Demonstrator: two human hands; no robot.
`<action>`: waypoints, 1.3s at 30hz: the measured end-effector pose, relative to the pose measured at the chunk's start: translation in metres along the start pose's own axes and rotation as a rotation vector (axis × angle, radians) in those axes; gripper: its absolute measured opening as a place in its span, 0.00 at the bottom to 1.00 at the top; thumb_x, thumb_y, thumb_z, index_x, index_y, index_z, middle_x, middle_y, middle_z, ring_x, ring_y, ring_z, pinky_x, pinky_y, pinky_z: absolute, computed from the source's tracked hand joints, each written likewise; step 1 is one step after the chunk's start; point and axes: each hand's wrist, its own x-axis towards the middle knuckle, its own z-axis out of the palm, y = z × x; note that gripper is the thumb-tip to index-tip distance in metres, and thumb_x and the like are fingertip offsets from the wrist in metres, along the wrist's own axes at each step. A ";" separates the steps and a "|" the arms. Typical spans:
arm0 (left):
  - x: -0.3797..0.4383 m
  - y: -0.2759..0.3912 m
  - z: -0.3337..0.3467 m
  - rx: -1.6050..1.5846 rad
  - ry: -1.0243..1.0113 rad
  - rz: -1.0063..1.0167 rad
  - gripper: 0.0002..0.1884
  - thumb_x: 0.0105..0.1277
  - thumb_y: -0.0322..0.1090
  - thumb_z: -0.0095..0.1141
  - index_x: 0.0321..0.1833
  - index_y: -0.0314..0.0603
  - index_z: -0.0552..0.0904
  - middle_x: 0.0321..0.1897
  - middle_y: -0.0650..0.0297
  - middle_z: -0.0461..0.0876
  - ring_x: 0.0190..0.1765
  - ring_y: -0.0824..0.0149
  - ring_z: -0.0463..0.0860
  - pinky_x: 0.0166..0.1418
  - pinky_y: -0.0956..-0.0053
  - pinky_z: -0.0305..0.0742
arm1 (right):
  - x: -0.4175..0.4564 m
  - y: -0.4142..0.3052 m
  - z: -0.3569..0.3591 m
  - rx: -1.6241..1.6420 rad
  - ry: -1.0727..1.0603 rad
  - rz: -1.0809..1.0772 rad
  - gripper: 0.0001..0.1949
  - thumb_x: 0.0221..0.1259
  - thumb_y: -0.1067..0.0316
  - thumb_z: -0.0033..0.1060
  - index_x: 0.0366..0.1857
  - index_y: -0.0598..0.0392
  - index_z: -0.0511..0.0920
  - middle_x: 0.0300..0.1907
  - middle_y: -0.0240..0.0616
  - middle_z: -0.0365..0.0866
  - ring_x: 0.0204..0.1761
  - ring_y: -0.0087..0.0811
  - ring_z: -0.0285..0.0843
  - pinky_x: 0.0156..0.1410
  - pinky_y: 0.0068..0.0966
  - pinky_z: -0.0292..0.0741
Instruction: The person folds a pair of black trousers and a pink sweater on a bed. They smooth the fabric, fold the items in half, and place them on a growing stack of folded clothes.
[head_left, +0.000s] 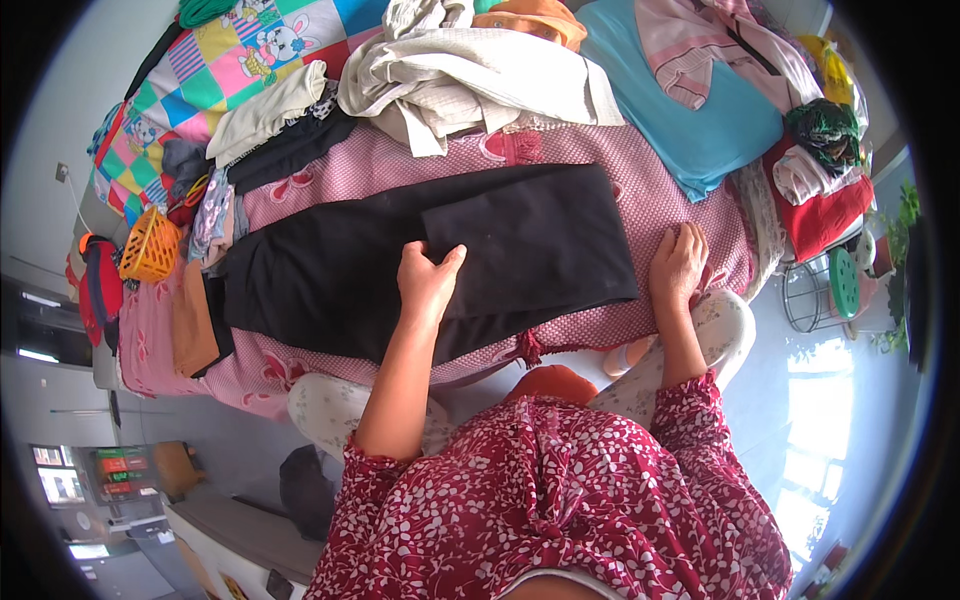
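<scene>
A black cloth garment (322, 262), perhaps trousers, lies lengthwise in front of me on a pink patterned cover (585, 330). Its right part is doubled over toward the left, forming a flat upper layer (540, 240). My left hand (429, 281) grips the left edge of that layer, thumb uppermost; the curled fingertips are partly hidden. To the right of the garment, my right hand (677, 262) rests palm down on the cover, apart from the black cloth and holding nothing.
Behind the garment lie a crumpled cream cloth (480, 75), a blue garment (705, 127) and folded clothes (270, 112). An orange plastic basket (150, 246) stands at left, near a folded brown cloth (196, 319). Red fabric (825, 217) hangs at the right edge, above a wire rack (806, 300).
</scene>
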 end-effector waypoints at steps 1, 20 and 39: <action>-0.002 0.006 0.004 -0.103 0.023 -0.028 0.23 0.60 0.39 0.70 0.47 0.23 0.78 0.35 0.54 0.85 0.39 0.64 0.85 0.45 0.70 0.79 | 0.000 0.001 0.000 -0.008 -0.001 -0.002 0.16 0.67 0.65 0.54 0.51 0.67 0.76 0.58 0.53 0.77 0.66 0.53 0.68 0.71 0.43 0.64; 0.008 0.038 -0.062 0.257 0.009 0.237 0.20 0.67 0.40 0.63 0.43 0.30 0.69 0.38 0.36 0.80 0.47 0.35 0.80 0.48 0.52 0.76 | 0.000 0.012 0.009 -0.060 -0.051 -0.079 0.19 0.73 0.60 0.48 0.53 0.69 0.76 0.56 0.56 0.79 0.61 0.51 0.73 0.70 0.42 0.66; 0.114 -0.023 -0.340 0.575 0.109 0.048 0.23 0.60 0.45 0.67 0.46 0.28 0.81 0.42 0.43 0.85 0.48 0.51 0.85 0.53 0.63 0.76 | -0.001 0.016 0.007 -0.109 -0.041 -0.112 0.19 0.73 0.61 0.47 0.53 0.69 0.76 0.55 0.56 0.79 0.60 0.51 0.74 0.68 0.42 0.67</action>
